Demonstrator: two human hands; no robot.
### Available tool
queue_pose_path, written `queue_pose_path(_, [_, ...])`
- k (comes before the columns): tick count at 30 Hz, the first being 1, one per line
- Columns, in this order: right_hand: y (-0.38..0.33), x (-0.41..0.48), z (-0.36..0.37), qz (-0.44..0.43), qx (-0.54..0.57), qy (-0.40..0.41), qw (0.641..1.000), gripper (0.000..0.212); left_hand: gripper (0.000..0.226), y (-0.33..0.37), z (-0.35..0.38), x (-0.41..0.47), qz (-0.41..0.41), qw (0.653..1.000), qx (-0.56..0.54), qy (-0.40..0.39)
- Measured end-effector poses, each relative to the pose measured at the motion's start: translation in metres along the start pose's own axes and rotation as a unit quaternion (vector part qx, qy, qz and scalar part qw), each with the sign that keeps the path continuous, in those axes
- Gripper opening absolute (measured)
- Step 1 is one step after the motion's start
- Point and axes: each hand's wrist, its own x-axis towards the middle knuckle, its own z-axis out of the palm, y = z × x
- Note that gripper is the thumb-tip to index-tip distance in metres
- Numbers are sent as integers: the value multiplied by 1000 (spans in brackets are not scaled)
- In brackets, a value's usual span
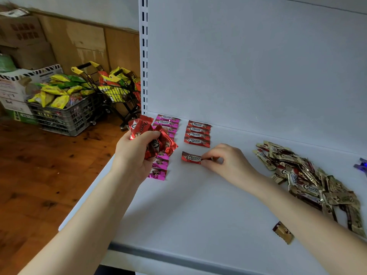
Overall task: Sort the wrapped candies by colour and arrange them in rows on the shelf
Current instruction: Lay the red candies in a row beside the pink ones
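Just left of the red row [197,133], clutched a bunch of red candies [158,141] tight in the left grip [137,149], likely as ready stock for that row. Also left of the red row, partly under that bunch, laid back to front on the shelf [198,205]: the pink row [167,121], set apart by colour. Just in front of the red row, pinched one red candy [191,157] by its end in the right grip [224,161], flat on the shelf, seemingly to line it up as next in the row. Well right of the red row, heaped and not yet sorted: the gold pile [307,181], plus one stray gold candy [283,232] further forward
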Motion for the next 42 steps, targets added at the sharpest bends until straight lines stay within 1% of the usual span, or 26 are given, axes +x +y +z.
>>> queue_pose_path(7, [6,19,4,10,7,28,1000,13,21,-1,-3,6,-10,1000,2,25])
queue_pose_path(10, [8,22,7,12,-1,35,999,13,30,-1,-2,6,-10,999,0,34])
queue_pose_path(19, [12,23,11,17,0,50,999,14,28,-1,-1,5,-21,999,5,34])
queue_pose_path(24, [11,22,12,26,7,57,998,15,21,-1,-2,4,-26,999,3,26])
queue_pose_path(30, [10,23,10,30,19,58,998,16,31,-1,-3,5,-24,999,2,24])
queue_pose_path(33, [6,22,2,53,73,73,993,18,28,-2,-4,5,-23,1000,4,20])
queue_pose_path(34, [3,22,-3,59,100,82,990,15,25,-2,-4,4,-25,1000,3,19])
queue_pose_path(36, [-7,19,-16,59,171,87,980,6,19,-2,-1,1,-32,999,-4,15])
queue_pose_path(37, [-15,16,-23,55,215,79,972,9,19,-2,2,-1,-36,999,-9,11])
queue_pose_path(39, [-33,10,-33,51,296,27,953,9,19,-1,7,-7,-41,999,-18,-1])
queue_pose_path(41, [-47,3,-35,33,310,-34,950,3,18,-2,13,-12,-41,999,-14,-22])
queue_pose_path(42, [-53,-1,-35,25,309,-51,949,2,17,-2,14,-14,-38,999,-7,-33])
